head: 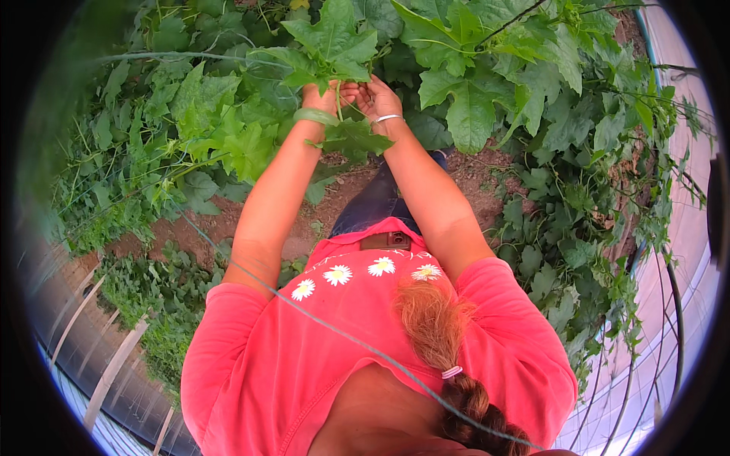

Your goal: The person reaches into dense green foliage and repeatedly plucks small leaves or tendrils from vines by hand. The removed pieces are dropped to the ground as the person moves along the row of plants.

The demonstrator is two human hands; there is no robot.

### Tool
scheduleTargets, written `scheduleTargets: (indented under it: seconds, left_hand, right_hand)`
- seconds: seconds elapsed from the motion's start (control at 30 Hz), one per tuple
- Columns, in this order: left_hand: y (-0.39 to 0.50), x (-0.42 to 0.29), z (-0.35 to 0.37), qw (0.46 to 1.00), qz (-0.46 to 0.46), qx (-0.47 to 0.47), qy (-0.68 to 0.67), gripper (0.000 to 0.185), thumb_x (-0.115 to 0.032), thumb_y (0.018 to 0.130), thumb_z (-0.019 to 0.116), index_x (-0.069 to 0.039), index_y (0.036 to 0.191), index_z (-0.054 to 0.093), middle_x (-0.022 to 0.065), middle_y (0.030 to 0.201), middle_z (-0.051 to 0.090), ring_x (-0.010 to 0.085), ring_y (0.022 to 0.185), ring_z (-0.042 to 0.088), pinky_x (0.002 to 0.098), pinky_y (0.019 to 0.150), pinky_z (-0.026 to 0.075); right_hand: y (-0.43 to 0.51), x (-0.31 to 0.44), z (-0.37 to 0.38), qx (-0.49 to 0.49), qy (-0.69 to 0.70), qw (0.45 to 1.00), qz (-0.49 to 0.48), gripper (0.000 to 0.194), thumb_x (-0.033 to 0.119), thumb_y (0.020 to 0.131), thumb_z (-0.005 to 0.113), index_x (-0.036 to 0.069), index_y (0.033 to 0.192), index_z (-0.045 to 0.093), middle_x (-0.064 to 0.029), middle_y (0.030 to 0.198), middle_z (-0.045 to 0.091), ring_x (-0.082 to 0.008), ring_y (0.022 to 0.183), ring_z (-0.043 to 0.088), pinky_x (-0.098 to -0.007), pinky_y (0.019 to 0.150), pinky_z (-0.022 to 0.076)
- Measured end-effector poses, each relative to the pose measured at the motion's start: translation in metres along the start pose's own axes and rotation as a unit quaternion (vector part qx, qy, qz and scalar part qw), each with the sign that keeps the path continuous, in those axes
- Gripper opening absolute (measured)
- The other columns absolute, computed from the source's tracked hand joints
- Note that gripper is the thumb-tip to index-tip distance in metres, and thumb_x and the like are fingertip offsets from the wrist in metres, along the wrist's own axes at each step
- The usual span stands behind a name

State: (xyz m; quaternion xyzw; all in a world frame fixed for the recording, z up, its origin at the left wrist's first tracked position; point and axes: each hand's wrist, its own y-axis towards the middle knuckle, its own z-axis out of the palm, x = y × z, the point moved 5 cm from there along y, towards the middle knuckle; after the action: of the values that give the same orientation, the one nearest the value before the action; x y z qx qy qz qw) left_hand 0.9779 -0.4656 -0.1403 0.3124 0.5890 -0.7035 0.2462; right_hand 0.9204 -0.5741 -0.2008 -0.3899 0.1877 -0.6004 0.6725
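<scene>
My left hand, with a green bangle at the wrist, reaches into the foliage of a climbing vine. A lobed leaf partly covers its fingers, and a thin green stem passes right beside them. Close on its right is my right hand, wearing a silver bracelet, palm turned up and fingers curled near the same shoot. Its fingertips lie under leaves, so whether either hand grips the stem cannot be told. Another lobed leaf hangs between the two wrists.
Dense vines climb on both sides. A thin string crosses diagonally before my chest, and another runs at upper left. Brown soil shows below. Pale poles stand lower left; plastic sheeting is at right.
</scene>
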Motion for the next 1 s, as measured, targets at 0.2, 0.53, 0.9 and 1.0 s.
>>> scheduleTargets:
  seconds: [0.2,0.53,0.9,1.0]
  left_hand:
    - [0.005,-0.005,-0.006,0.998,0.019,0.054,-0.016,0.03,-0.025,0.091,0.052,0.001,0.105,0.057,0.0139,0.093,0.065,0.0187,0.078,0.064,0.028,0.068,0.054]
    - [-0.005,-0.009,-0.021,0.984,0.074,-0.073,0.146,0.032,-0.022,0.089,0.05,0.001,0.11,0.057,0.0142,0.099,0.065,0.0235,0.087,0.064,0.0322,0.073,0.053]
    - [0.008,0.04,-0.008,0.849,0.22,0.034,0.48,0.055,-0.026,0.083,0.061,-0.006,0.131,0.043,0.0091,0.106,0.061,0.0206,0.089,0.059,0.0338,0.079,0.047]
    - [-0.022,0.033,0.027,0.787,0.365,0.08,0.491,0.048,-0.024,0.083,0.061,-0.003,0.123,0.048,0.0132,0.108,0.061,0.0235,0.095,0.059,0.0359,0.082,0.047]
  right_hand:
    - [0.013,-0.006,-0.01,0.021,-0.005,1.0,-0.009,0.031,0.006,0.089,0.052,0.006,0.121,0.053,-0.0064,0.095,0.062,-0.015,0.077,0.06,-0.027,0.067,0.0541]
    - [0.027,0.02,0.0,0.08,-0.393,0.903,-0.156,0.041,0.005,0.074,0.067,0.005,0.115,0.062,-0.0026,0.096,0.066,-0.0132,0.078,0.06,-0.0277,0.067,0.0498]
    - [-0.023,0.063,0.008,-0.103,-0.686,0.624,-0.361,0.022,0.031,0.075,0.069,0.011,0.082,0.071,-0.0106,0.071,0.066,-0.0324,0.067,0.063,-0.0396,0.063,0.0499]
    - [-0.023,0.059,-0.028,-0.119,-0.716,0.619,-0.3,0.028,0.034,0.079,0.065,0.008,0.086,0.068,-0.0132,0.079,0.067,-0.0319,0.074,0.063,-0.039,0.067,0.0487]
